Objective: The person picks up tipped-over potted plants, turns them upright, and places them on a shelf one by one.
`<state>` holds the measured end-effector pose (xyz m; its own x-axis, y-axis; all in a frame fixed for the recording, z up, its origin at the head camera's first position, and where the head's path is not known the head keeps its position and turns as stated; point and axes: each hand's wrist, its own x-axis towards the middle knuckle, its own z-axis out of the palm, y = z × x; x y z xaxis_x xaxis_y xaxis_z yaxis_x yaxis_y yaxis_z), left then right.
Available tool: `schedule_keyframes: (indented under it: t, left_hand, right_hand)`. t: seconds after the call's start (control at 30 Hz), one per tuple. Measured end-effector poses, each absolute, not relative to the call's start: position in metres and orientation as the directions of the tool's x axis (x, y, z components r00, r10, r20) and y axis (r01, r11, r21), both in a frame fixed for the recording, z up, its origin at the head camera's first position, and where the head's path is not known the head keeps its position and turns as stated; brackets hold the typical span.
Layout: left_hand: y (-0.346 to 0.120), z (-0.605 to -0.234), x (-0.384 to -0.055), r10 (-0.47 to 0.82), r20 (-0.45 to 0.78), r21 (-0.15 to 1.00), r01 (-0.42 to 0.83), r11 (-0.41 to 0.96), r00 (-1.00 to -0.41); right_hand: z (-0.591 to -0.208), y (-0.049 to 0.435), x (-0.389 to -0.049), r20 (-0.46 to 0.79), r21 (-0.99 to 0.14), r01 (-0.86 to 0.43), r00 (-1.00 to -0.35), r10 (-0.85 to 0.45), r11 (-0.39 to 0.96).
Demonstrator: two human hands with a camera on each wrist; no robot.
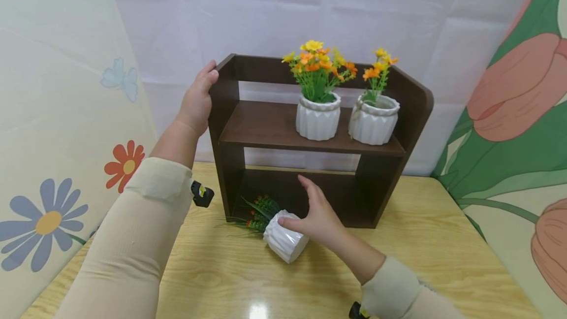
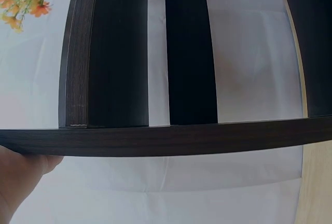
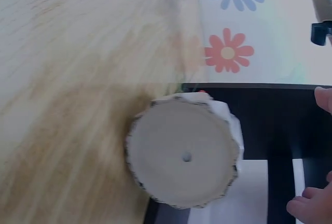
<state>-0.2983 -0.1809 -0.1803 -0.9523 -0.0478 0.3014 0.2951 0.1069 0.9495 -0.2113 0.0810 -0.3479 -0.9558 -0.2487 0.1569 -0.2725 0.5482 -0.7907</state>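
A dark brown two-tier shelf (image 1: pixel 266 124) stands on the table, with my left hand (image 1: pixel 197 97) resting against the outer side of its left panel. In the left wrist view, the fingers (image 2: pixel 31 169) touch that panel from outside. A white ridged pot (image 1: pixel 285 238) with green leaves and small red flowers (image 1: pixel 261 210) lies tipped over by the shelf's lower front edge. Its round base (image 3: pixel 181 154) faces the right wrist camera. My right hand (image 1: pixel 316 210) is spread above the pot, thumb and fingers apart, not closed round it.
Two white pots stand upright on the upper tier: one with a full yellow-orange bunch (image 1: pixel 318 117), one with fewer flowers (image 1: pixel 374 119). A wooden table (image 1: pixel 212 270) lies beneath. Flower-printed cloths (image 1: pixel 509 112) hang at both sides, a pale cloth (image 1: pixel 274 9) behind.
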Motion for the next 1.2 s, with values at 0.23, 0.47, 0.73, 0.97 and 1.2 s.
schedule_keyframes:
  t: [0.23,0.47,0.73,0.97,1.2]
  left_hand:
    - [-0.180,-0.179,-0.297,-0.048,0.302,0.949,0.296,0.105,-0.952]
    - [-0.180,-0.179,-0.297,-0.049,0.303,0.950,0.298,0.095,-0.952]
    - [-0.181,-0.180,-0.298,-0.052,0.301,0.949,0.293,0.112,-0.952]
    - [-0.181,-0.180,-0.298,-0.048,0.304,0.948,0.297,0.116,-0.952]
    - [-0.180,-0.180,-0.298,-0.048,0.295,0.952,0.289,0.105,-0.954]
  right_hand:
    - [-0.365,0.077,-0.215,0.138,-0.761,-0.287,-0.948,-0.288,0.581]
    - [-0.380,0.073,-0.215,0.122,-0.730,-0.327,-0.927,-0.356,0.600]
    - [-0.390,0.068,-0.218,0.093,-0.692,-0.351,-0.910,-0.405,0.630]
    - [-0.395,0.065,-0.220,0.066,-0.660,-0.362,-0.900,-0.430,0.658]
    - [-0.398,0.062,-0.222,0.055,-0.612,-0.388,-0.890,-0.452,0.689]
